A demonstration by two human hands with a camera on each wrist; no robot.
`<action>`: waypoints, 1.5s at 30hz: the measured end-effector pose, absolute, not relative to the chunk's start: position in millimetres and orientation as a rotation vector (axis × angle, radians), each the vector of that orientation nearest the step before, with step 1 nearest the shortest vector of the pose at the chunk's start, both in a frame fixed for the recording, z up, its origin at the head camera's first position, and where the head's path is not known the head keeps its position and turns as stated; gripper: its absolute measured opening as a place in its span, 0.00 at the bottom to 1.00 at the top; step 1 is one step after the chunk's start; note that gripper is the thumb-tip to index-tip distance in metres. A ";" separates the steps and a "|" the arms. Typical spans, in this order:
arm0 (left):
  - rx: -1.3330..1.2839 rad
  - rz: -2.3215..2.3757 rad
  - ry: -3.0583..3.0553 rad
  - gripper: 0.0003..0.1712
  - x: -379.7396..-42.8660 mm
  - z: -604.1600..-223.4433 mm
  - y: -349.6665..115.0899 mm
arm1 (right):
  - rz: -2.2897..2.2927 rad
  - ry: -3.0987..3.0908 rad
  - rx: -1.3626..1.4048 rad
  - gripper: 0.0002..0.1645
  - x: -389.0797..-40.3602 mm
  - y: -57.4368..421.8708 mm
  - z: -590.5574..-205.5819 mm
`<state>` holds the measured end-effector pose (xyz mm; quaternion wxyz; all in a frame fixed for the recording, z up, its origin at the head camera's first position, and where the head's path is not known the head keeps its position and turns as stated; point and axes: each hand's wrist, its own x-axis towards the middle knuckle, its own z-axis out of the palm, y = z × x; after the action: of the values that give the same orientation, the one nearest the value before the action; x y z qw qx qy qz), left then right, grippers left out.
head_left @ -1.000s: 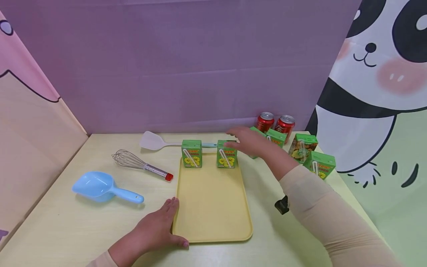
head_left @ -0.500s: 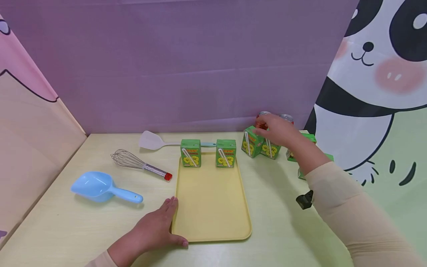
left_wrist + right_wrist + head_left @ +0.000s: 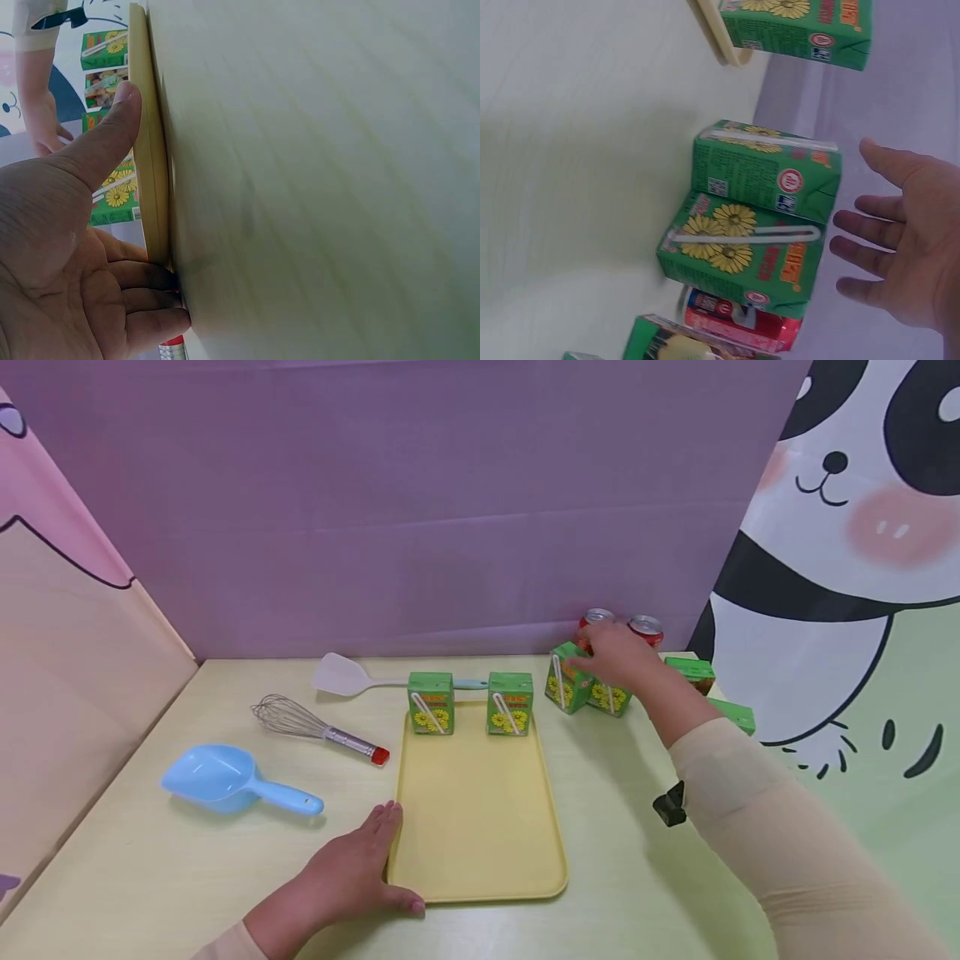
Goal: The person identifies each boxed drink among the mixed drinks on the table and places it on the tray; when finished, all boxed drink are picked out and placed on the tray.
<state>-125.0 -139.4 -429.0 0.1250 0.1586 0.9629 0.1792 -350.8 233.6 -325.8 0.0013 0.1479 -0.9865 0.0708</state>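
- Beyond the far right corner of the tray (image 3: 480,827), two cartons are standing upright on the table (image 3: 127,868), touching or nearly so: the left carton (image 3: 567,681) and the right carton (image 3: 611,697).
- Both are looking boxy and glossy, so they are probably being stiff at the edges, dentable mid-panel and a little slippery; nothing is showing whether they are full, so the weight is staying a guess, likely light.
- Such a shape is best suiting a gentle thumb-and-finger pinch just below the top, keeping off the straw (image 3: 772,140) on the front.
- Over the cartons' tops, the right hand (image 3: 617,653) is hovering, fingers parted and slightly bent, holding nothing; the right wrist view is showing a gap.
- At the tray's near left corner, the left hand (image 3: 352,868) is resting with fingers extended along the side and thumb touching the near edge, gripping nothing.
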 end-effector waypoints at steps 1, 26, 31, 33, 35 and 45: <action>0.463 0.524 2.805 0.74 -124.7 -428.9 -139.0 | 0.199 -3.109 0.442 0.27 -351.8 233.4 -328.1; 0.481 0.523 2.798 0.74 -124.7 -429.8 -139.5 | 0.308 -3.078 0.371 0.33 -340.7 234.5 -335.0; 0.479 0.516 2.801 0.74 -126.2 -429.9 -140.1 | 0.340 -3.054 0.431 0.32 -333.8 236.4 -327.4; 0.475 0.513 2.799 0.74 -127.2 -430.5 -140.6 | 0.352 -3.056 0.453 0.32 -331.1 237.3 -325.4; 0.476 0.511 2.798 0.74 -128.0 -430.8 -141.0 | 0.377 -3.066 0.458 0.33 -327.8 238.6 -324.4; 0.461 0.505 2.795 0.74 -130.8 -430.8 -142.3 | 0.498 -3.092 0.434 0.32 -306.3 245.5 -325.7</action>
<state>-130.8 -142.3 -430.8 0.1318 0.1588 0.9629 0.1740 -306.3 245.5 -325.7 -0.0102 0.1372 -0.9779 0.1574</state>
